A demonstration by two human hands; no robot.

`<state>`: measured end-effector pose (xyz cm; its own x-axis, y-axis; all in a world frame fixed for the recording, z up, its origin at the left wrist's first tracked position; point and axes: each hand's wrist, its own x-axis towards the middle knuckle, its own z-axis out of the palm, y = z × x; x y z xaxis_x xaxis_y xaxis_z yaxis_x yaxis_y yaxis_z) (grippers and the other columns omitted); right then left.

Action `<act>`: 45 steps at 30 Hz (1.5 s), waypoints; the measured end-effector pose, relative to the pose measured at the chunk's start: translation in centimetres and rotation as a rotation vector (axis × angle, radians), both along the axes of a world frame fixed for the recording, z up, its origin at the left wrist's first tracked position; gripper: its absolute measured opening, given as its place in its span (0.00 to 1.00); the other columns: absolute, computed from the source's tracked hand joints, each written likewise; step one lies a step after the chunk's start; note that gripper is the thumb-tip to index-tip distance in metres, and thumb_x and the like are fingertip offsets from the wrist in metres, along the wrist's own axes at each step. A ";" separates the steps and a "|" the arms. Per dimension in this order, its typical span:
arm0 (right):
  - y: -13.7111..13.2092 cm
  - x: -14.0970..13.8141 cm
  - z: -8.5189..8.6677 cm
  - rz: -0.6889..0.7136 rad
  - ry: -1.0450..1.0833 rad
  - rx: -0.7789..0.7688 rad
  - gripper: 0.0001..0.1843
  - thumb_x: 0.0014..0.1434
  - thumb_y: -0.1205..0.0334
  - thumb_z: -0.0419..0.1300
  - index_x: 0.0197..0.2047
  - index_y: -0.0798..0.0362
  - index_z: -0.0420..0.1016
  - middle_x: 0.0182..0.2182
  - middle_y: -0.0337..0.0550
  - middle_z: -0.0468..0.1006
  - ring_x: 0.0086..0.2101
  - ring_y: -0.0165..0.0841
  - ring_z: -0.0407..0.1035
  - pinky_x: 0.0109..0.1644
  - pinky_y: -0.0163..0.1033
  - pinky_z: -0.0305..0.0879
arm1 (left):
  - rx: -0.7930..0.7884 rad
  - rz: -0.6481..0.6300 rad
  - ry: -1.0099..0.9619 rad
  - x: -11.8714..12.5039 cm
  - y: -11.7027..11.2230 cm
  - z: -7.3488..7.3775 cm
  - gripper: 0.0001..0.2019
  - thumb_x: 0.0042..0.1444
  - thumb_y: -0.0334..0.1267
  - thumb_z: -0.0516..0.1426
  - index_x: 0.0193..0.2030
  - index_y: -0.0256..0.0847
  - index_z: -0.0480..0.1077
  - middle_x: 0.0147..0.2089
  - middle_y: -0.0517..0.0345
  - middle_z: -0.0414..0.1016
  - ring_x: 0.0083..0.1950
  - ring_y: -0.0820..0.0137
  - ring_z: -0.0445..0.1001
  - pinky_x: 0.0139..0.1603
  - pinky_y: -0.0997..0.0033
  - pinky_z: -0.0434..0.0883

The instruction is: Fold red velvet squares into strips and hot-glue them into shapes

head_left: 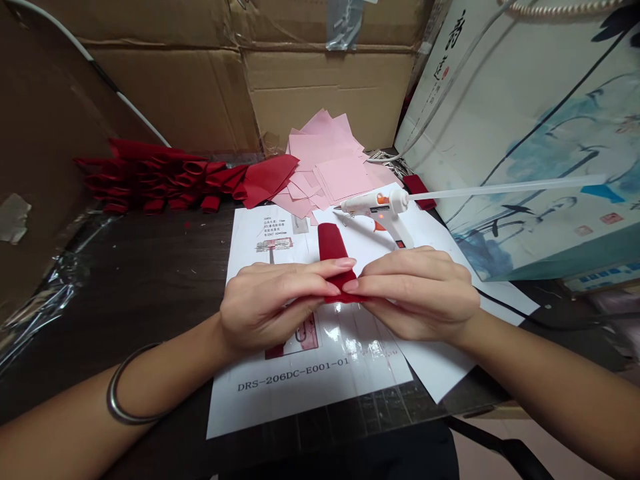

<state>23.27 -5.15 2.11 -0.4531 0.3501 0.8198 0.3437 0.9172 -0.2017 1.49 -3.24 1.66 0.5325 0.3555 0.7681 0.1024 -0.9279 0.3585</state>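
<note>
Red fabric strip (333, 250) is being gripped at its lower end by the closed fingers (305, 277) of the left hand (267, 307) and right hand (417, 297), above a printed sheet (247, 250) near a hot glue gun (373, 203).

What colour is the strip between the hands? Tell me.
The fabric strip is deep red, best seen in the head view.

Both hands' fingers (305, 283) are hiding the lower end of the red fabric piece (333, 243), center of frame; printed sheet's (250, 407) upper-left txt is reading too small to make out; painted paper bag (530, 133) is running off upper-right edge.
</note>
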 end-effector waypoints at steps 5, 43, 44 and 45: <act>-0.1 0.0 0.0 -0.004 0.014 -0.023 0.10 0.58 0.73 0.62 0.40 0.49 0.78 0.30 0.40 0.83 0.29 0.28 0.76 0.31 0.32 0.75 | -0.006 -0.035 -0.056 0.2 0.0 -0.1 0.07 0.57 0.23 0.60 0.41 0.35 0.74 0.49 0.46 0.80 0.49 0.70 0.80 0.48 0.85 0.76; 0.1 -0.3 -0.5 -0.092 0.104 -0.056 0.16 0.55 0.77 0.61 0.42 0.47 0.79 0.31 0.38 0.85 0.27 0.30 0.78 0.28 0.33 0.74 | -0.188 0.092 -0.200 0.7 0.0 -1.8 0.13 0.56 0.24 0.60 0.46 0.44 0.72 0.57 0.55 0.76 0.53 0.64 0.78 0.50 0.67 0.80; 0.1 -0.4 -0.6 -0.135 0.124 -0.062 0.18 0.54 0.77 0.61 0.42 0.46 0.79 0.31 0.36 0.85 0.24 0.29 0.77 0.25 0.34 0.73 | -0.262 0.117 -0.260 0.8 0.0 -1.9 0.14 0.57 0.25 0.60 0.47 0.45 0.71 0.59 0.56 0.74 0.53 0.65 0.78 0.48 0.68 0.80; 0.1 -0.4 -0.7 -0.176 0.142 -0.070 0.19 0.53 0.77 0.61 0.43 0.45 0.80 0.32 0.35 0.85 0.21 0.28 0.74 0.23 0.34 0.71 | -0.341 0.142 -0.322 1.0 0.1 -2.0 0.14 0.57 0.26 0.60 0.49 0.45 0.70 0.61 0.56 0.72 0.51 0.66 0.79 0.44 0.71 0.80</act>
<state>22.90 -5.01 1.44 -0.2622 0.4722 0.8416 0.4609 0.8275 -0.3206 2.47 -3.18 -0.37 0.2151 0.6675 0.7129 0.0538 -0.7370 0.6738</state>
